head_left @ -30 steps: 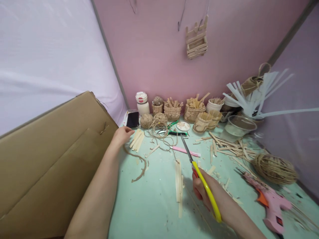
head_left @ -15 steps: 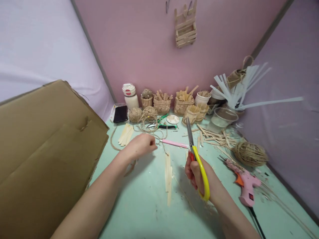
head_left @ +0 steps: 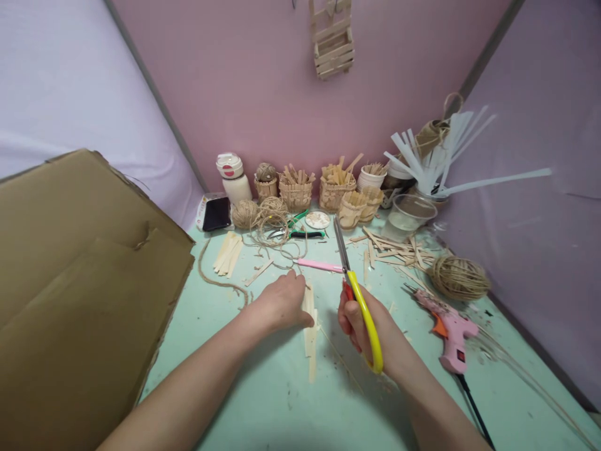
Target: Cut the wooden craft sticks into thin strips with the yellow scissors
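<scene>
My right hand (head_left: 362,318) holds a pair of scissors (head_left: 360,302) with yellow and red handles, its blades pointing away from me. My left hand (head_left: 285,302) hovers palm down at the left side of pale flat wooden strips (head_left: 310,341), its thumb apart from the other fingers; whether the fingertips touch the strips is partly hidden. Beyond my hands lies a pink pen-like tool (head_left: 320,265). A thin loose strand of twine (head_left: 339,357) runs beside the strips.
A big cardboard piece (head_left: 79,288) stands at the left. A pink glue gun (head_left: 453,335) and a twine ball (head_left: 459,277) lie on the right, near scattered sticks (head_left: 399,254). Green-handled pliers (head_left: 305,234), twine, stick-filled baskets (head_left: 295,193) and a bottle (head_left: 235,181) line the back.
My left hand has moved right and toward me, onto the wooden strips, and its fingers have spread. My right hand still holds the scissors. The view has shifted slightly.
</scene>
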### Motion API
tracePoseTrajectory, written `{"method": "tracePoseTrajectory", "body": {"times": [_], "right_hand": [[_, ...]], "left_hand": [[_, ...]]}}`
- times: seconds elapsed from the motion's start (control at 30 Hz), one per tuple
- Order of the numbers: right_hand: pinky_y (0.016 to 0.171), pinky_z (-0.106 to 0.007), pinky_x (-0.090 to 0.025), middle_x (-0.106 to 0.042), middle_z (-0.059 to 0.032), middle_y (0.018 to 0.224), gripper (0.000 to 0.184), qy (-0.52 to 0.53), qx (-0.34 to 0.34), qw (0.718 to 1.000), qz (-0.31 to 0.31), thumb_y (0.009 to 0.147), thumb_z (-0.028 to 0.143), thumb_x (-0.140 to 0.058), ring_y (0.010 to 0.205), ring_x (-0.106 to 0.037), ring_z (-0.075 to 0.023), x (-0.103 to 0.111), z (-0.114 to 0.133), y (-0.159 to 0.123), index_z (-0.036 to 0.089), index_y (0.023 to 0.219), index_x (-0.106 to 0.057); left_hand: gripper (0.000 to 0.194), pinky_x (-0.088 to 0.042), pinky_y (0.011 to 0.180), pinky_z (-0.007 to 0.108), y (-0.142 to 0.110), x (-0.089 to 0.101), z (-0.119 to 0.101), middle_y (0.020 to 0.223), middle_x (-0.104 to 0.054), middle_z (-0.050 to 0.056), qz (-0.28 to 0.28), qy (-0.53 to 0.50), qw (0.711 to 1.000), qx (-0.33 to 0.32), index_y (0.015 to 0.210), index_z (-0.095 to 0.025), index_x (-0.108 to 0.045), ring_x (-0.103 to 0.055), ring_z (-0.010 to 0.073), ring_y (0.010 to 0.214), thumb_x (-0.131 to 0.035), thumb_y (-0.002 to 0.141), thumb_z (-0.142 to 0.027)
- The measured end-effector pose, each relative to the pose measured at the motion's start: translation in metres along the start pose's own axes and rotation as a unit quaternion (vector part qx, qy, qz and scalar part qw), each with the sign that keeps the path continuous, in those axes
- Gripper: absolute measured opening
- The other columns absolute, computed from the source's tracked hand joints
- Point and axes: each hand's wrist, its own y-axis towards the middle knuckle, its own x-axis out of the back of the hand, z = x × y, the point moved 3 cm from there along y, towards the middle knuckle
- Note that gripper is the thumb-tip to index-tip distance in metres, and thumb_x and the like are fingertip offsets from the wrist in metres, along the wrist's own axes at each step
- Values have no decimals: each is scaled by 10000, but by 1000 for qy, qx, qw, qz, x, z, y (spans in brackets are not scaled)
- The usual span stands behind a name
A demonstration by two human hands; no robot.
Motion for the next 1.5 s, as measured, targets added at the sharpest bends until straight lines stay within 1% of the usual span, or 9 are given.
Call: {"method": "tracePoseTrajectory", "body": {"times": [0.4, 0.5, 0.6, 0.73, 0.97, 1.1, 1.23, 1.37, 1.5], "right_hand": [[365, -222, -255, -439, 82, 554, 430, 45, -40, 998, 12, 861, 653, -410, 388, -315, -66, -3, 6, 0, 240, 749, -359], [367, -225, -253, -440, 83, 552, 444, 43, -38, 998, 13, 860, 668, -403, 383, -318, -67, -3, 7, 0, 243, 745, -347], [376, -231, -267, -441, 82, 554, 462, 26, -32, 999, 8, 852, 691, -403, 387, -320, -71, -2, 9, 0, 245, 749, -342], [381, -232, -278, -420, 87, 547, 466, 0, -26, 1000, 4, 841, 698, -405, 388, -330, -74, -1, 10, 0, 245, 748, -343], [402, -229, -280, -432, 85, 546, 431, 18, -31, 999, -8, 862, 655, -426, 406, -329, -78, -2, 7, -1, 242, 756, -363], [421, -237, -301, -479, 68, 572, 365, -26, -46, 997, -55, 857, 575, -503, 425, -376, -90, 1, 1, 3, 236, 766, -403], [444, -253, -357, -572, 22, 705, 351, -36, -52, 994, -89, 775, 522, -620, 475, -449, -107, 4, -3, 8, 231, 811, -426], [448, -255, -375, -618, -20, 805, 322, -8, -39, 996, -77, 747, 457, -631, 504, -471, -111, 1, -2, 10, 231, 824, -416], [431, -230, -336, -615, 9, 741, 259, 17, -34, 997, -72, 742, 359, -620, 468, -427, -87, -2, -3, 9, 233, 803, -402]], "left_hand": [[606, -455, 784, 360, 6, -5, -2, 1139, -570, 149, -16, -12, 1000, -13, 1104, -143, -508, -574, 324, 1046, -771, 637, -426], [587, -436, 736, 333, 6, -4, -1, 1076, -589, 119, -30, -43, 998, -19, 1067, -163, -492, -583, 295, 983, -782, 614, -399], [454, -402, 664, 296, 8, -3, 4, 935, -601, 50, -42, -107, 993, -34, 1012, -198, -478, -580, 235, 855, -722, 663, -357], [255, -362, 599, 256, 13, 0, 9, 789, -555, -15, -46, -216, 974, -54, 896, -217, -484, -524, 164, 721, -625, 698, -294], [127, -357, 562, 231, 7, 18, 4, 690, -598, -30, 8, -381, 921, -82, 816, -188, -562, -509, 119, 626, -574, 725, -276], [168, -389, 605, 232, 4, 23, 6, 694, -603, -30, 34, -449, 888, -98, 825, -178, -592, -555, 117, 657, -620, 746, -324], [197, -408, 619, 224, 3, 22, 7, 693, -569, -47, 65, -518, 847, -103, 845, -177, -589, -565, 98, 652, -671, 737, -319], [185, -419, 629, 227, 0, 24, 1, 694, -574, -42, 68, -518, 844, -119, 830, -177, -602, -557, 96, 659, -682, 737, -317], [169, -412, 619, 219, -2, 25, -2, 680, -557, -49, 64, -517, 845, -122, 834, -177, -597, -540, 89, 653, -676, 741, -293]]}}
